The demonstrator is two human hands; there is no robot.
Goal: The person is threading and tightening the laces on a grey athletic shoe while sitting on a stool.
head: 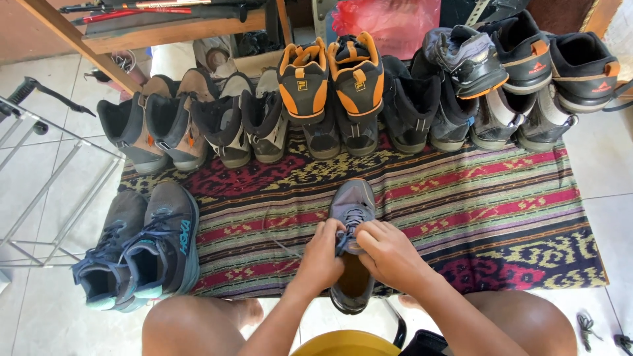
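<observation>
A grey hiking shoe (352,206) lies on a striped woven rug (488,217), toe pointing away from me. My left hand (321,254) and my right hand (390,254) meet over its opening and both pinch the dark laces (347,232) near the tongue. A loose lace end trails left across the rug. My bare knees frame the bottom of the view.
A row of boots and shoes lines the rug's far edge, among them an orange-and-black pair (331,76). A grey-and-teal pair (142,247) stands at the left. A metal rack (46,171) is further left, a yellow stool (346,344) below me.
</observation>
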